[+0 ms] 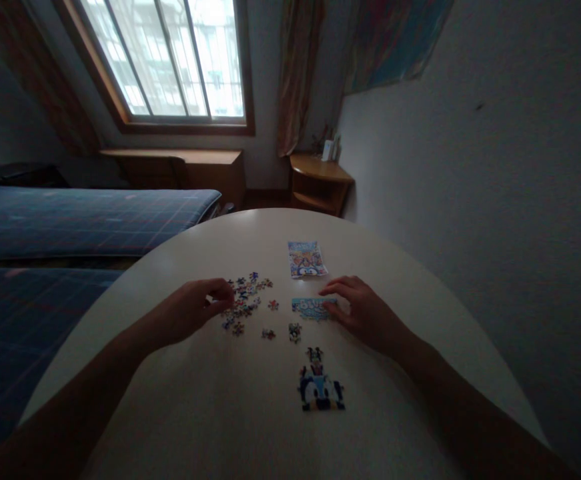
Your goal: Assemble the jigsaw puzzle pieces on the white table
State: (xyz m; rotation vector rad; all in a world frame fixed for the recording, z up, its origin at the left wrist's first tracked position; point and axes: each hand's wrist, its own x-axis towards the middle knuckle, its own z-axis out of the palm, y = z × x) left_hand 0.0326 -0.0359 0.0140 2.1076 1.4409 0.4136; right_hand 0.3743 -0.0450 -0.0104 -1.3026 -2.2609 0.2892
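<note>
My left hand (203, 308) is at the left edge of a loose pile of jigsaw pieces (245, 293). Its thumb and fingers are curled towards each other; whatever may be between the tips is too small to make out. On the other side, my right hand (357, 307) has its fingers apart, at the right end of a joined blue jigsaw strip with lettering (313, 308), partly covering it. Nearer to me lies a joined section with a blue cartoon face (321, 393). Single pieces, such as a reddish one (273, 305) and a dark one (268, 334), lie between the hands.
Behind the strip lies a printed picture card (307, 259). A small dark joined piece (295, 332) is just below the strip. Everything rests on a round white table (210, 413). A plaid-covered bed (80, 220) stands left, a wall (495, 200) right, and a corner shelf (320, 167) beyond.
</note>
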